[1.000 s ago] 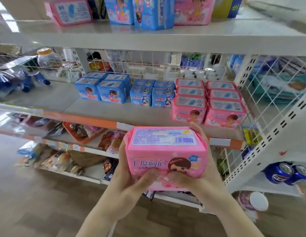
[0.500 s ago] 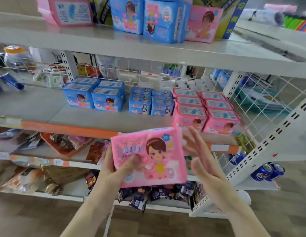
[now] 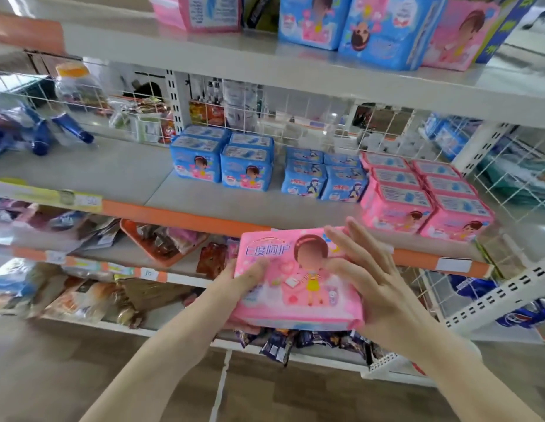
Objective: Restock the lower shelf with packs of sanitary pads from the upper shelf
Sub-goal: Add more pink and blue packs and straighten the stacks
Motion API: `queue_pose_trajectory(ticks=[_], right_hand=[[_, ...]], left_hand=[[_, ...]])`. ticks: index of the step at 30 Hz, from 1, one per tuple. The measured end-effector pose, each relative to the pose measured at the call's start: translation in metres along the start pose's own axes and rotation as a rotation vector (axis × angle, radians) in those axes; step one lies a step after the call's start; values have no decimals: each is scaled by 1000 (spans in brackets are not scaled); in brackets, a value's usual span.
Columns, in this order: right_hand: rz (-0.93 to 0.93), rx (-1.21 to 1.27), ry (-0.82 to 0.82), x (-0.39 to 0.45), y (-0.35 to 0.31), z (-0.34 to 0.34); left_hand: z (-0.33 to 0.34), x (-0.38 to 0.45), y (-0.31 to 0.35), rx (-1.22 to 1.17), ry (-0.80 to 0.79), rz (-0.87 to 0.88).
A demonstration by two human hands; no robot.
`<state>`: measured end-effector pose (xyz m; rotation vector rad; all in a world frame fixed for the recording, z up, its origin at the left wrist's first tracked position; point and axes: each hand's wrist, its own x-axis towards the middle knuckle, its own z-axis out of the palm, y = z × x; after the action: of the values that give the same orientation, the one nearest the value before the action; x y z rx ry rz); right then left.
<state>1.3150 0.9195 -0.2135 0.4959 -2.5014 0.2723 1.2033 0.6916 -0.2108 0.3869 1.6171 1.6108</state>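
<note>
- A pink pack of sanitary pads point(image 3: 298, 278) sits between both hands, front face up, in front of the orange-edged lower shelf point(image 3: 186, 219).
- The left hand point(image 3: 244, 281) grips the pack's left end, thumb curled on top.
- The right hand point(image 3: 371, 281) lies against the pack's right side with fingers straight and spread, palm touching it.
- Just beyond the right hand, pink packs point(image 3: 423, 193) stand in rows on the lower shelf; blue packs point(image 3: 222, 162) stand beyond the left hand.
- Above both hands, the upper shelf point(image 3: 265, 65) carries more pink and blue packs point(image 3: 384, 28).
</note>
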Motion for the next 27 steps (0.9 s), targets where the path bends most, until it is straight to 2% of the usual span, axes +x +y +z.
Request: queue_pose_trajectory(ticks=[1, 4, 5, 6, 7, 8, 10, 13, 15, 19, 23, 25, 27], right_hand=[[16, 49, 17, 0, 0, 2], [230, 357, 98, -8, -4, 8], [321, 510, 133, -12, -8, 8], [406, 626, 166, -13, -14, 5], [485, 680, 196, -14, -20, 1], [545, 720, 219, -16, -25, -1], [701, 895, 256, -25, -28, -1], [853, 1090, 257, -37, -26, -6], [952, 1213, 223, -53, -21, -8], [1113, 1204, 105, -77, -13, -20], [1225, 1133, 77, -102, 2, -51], [1280, 1104, 87, -122, 14, -69], [1324, 1012, 85, -142, 23, -87]], left_hand=[[-7, -1, -4, -8, -63, 14], [-22, -3, -3, 1, -70, -71], [-28, 0, -5, 49, -54, -95], [-34, 3, -7, 90, 33, -85], [-36, 7, -8, 199, 127, -1], [-37, 3, -9, 313, 157, 142], [-32, -2, -12, 348, 115, 327], [-10, -2, -8, 360, 30, 452], [9, 1, -4, 324, -35, 427], [63, 13, -9, 233, -133, 329], [115, 33, -21, 121, -121, 235], [143, 40, -25, 149, -129, 211], [176, 44, -25, 278, -111, 234]])
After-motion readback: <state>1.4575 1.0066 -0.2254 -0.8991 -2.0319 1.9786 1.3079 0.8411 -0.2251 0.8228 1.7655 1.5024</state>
